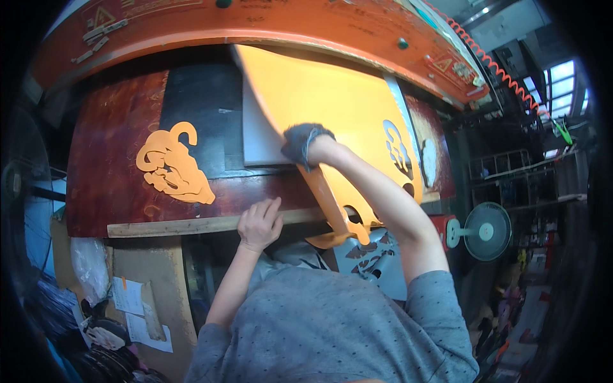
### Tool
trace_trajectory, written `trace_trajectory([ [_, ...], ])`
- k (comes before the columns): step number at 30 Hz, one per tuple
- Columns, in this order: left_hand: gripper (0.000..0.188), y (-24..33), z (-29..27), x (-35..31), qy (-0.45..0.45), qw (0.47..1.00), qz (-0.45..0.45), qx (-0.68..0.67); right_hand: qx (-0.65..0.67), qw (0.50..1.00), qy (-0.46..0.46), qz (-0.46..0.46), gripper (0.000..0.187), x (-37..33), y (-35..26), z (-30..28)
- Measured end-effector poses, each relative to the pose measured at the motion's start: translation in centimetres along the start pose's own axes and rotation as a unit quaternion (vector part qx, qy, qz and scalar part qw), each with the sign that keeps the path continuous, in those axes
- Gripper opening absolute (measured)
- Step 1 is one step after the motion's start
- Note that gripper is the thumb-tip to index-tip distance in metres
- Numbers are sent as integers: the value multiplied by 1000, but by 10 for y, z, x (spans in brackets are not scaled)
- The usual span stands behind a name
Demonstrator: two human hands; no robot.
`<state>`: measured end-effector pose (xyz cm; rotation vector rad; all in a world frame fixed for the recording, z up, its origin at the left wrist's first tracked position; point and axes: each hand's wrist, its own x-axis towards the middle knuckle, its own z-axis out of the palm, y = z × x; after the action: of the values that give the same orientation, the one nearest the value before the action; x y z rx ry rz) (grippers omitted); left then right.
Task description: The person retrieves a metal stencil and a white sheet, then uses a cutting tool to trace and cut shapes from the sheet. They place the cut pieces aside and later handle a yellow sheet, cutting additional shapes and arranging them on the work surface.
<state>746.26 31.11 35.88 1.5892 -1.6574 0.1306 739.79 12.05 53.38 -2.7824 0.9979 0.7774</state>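
Observation:
A large orange foam sheet [313, 96] slants across the right half of the worktable, partly lifted. Cut-out shapes open its right side, and its torn-looking lower end hangs over the front edge. My right hand [305, 144], in a dark glove, is closed on the sheet's left edge. My bare left hand [260, 225] is at the table's front edge, fingers loosely stretched and holding nothing. To its left lies a small pile of orange cut-out pieces [172, 169], some curved like hooks. Beneath the lifted sheet a pale grey board [262, 137] shows in part.
An orange machine beam [268, 35] spans the table's far side. The worktable [102, 153] has a reddish-brown top with a black panel. A whitish piece [429, 163] lies at the right. Below the front edge is a grey sheet with cut-outs [377, 258]; a fan [486, 231] stands right.

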Motion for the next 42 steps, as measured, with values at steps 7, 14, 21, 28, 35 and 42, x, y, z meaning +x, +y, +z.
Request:
trace_trajectory([
  [7, 41, -11, 14, -12, -40, 997, -46, 51, 204, 967, 23, -152, 39, -162, -13, 14],
  [14, 25, 27, 53, 3, 197, 892, -246, -323, 372, 841, 242, -308, 31, -318, 74, 25],
  [21, 45, 166, 152, -56, 21, 565, -447, -694, 584, 724, 365, -41, 31, -420, 156, 163],
  [28, 58, 181, 267, -60, -109, 185, -396, -893, 734, 518, 397, 188, 31, -476, 197, 323],
  [35, 71, 214, 140, -30, -35, 392, -503, -770, 798, 415, 374, 227, 30, -488, 215, 386],
  [42, 94, 178, -4, 20, -42, 829, -96, -550, 826, 398, 354, 183, 30, -406, 272, 394],
])
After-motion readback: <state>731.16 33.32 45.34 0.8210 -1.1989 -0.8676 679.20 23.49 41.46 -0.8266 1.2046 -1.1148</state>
